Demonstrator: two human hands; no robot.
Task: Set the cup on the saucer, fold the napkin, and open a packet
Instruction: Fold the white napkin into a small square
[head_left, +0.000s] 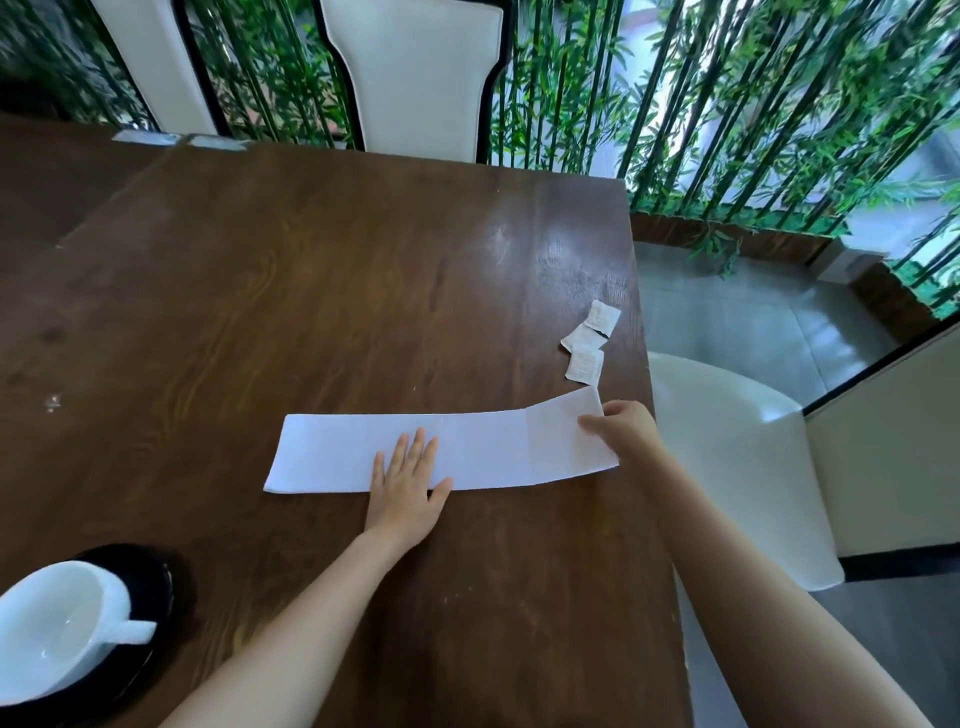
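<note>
Napkin (441, 451) lies mid-table as a long strip. Left hand (408, 486) spread flat, pinning it; right hand (621, 428) pinches the lifted right end. Risk: uneven pull skews the fold.

Worktop (322, 291) bare beyond napkin (483, 447): open passage there. Three packets (589, 343) lie just past napkin's right end, near worktop edge. Cup (52, 623) on saucer (156, 587) blocks corner near-left of napkin.
</note>
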